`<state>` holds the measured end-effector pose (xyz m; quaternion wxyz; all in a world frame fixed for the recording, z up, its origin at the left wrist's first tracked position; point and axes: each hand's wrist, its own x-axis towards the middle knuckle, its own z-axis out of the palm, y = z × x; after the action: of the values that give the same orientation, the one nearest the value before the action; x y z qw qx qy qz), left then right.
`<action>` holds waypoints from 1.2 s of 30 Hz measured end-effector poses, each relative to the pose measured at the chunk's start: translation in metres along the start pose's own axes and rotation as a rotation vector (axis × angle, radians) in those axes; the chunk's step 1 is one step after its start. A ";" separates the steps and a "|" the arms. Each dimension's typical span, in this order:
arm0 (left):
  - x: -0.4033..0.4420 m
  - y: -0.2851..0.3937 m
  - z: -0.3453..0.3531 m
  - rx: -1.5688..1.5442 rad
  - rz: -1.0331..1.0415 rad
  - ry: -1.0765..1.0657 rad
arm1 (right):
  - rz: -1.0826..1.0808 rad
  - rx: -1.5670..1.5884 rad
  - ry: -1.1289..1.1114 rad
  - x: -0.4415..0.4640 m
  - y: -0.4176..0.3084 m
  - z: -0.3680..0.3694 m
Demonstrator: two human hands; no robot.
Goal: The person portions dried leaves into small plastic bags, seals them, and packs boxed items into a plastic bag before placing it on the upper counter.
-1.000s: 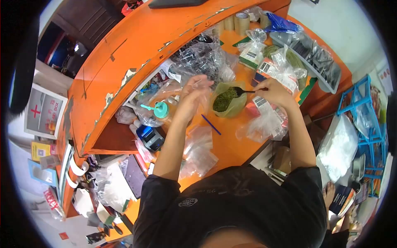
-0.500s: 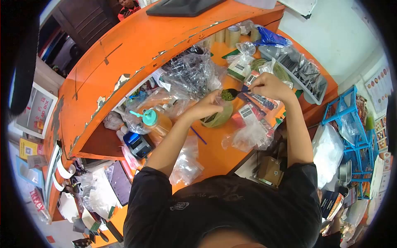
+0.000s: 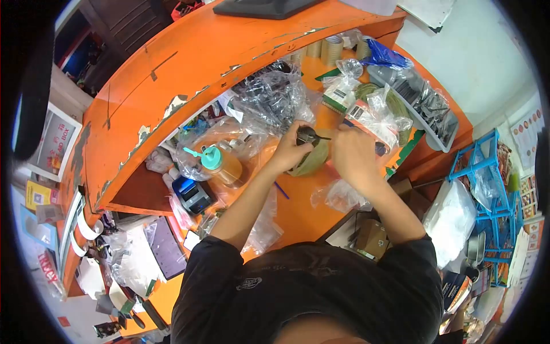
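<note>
My left hand [image 3: 294, 150] grips a see-through plastic bag [image 3: 314, 161] near its mouth; the lower part of the bag looks pale green. A dark spoon [image 3: 307, 135] lies tilted at the bag's opening, beside my left thumb. Its handle points toward my right hand [image 3: 356, 156], whose fingers are closed at the handle's end. What sits in the spoon's bowl is hard to make out now. Left of my left forearm stands a squeeze bottle [image 3: 229, 172] with a turquoise top [image 3: 211, 157] and brownish contents.
Crumpled clear plastic bags [image 3: 269, 94] heap beyond my left hand. A grey tray [image 3: 444, 132] of wrapped dark cutlery stands at the right. Packets [image 3: 372, 123] lie near it. A card reader [image 3: 192, 194] sits left, below the raised orange counter [image 3: 166, 74].
The spoon, which held chopped green stuff, has moved left and tipped at the bag's mouth. My right hand has turned and come down toward me. The view has shifted slightly.
</note>
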<state>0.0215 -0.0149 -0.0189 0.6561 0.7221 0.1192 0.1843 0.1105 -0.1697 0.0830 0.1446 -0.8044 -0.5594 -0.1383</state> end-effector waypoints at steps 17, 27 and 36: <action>-0.018 -0.014 0.010 0.161 0.240 0.423 | 0.087 0.117 0.035 -0.007 -0.021 -0.001; -0.033 0.005 0.010 0.185 0.307 0.476 | 0.181 0.206 -0.075 -0.011 0.022 0.040; -0.023 -0.004 0.018 0.587 0.522 0.458 | -0.033 0.460 0.282 0.010 -0.031 0.066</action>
<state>0.0084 -0.0401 -0.0265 0.3117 0.8240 0.1227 0.4569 0.0886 -0.1256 0.0288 0.3980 -0.7140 -0.5633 -0.1206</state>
